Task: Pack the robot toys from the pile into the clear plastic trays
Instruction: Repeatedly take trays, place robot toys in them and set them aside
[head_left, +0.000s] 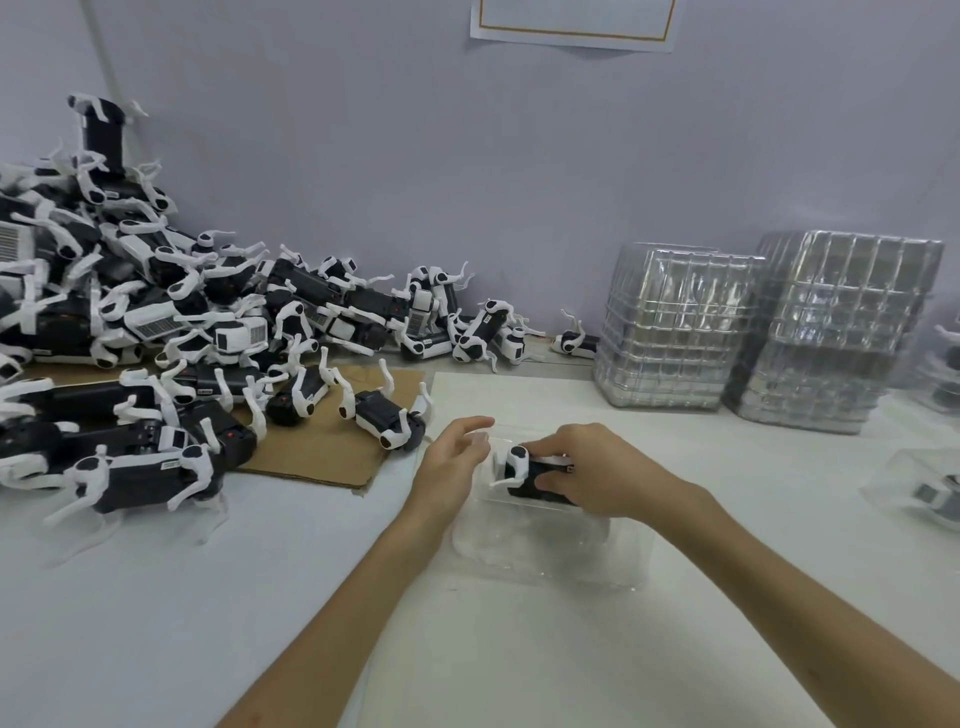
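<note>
A black-and-white robot toy (524, 470) lies in the clear plastic tray (540, 551) at the centre of the white table. My right hand (592, 470) grips the toy from above, fingers curled over its body. My left hand (457, 457) hovers just left of the toy over the tray's left edge, fingers relaxed and holding nothing. A large pile of robot toys (156, 322) fills the left side, heaped against the wall. One loose toy (387, 415) lies on its back close to my left hand.
Two tall stacks of clear trays (675, 327) (831, 332) stand at the back right. A packed tray (924, 488) sits at the right edge. Brown cardboard (322, 447) lies under the pile's front. A white sheet (519, 395) covers the table behind the tray.
</note>
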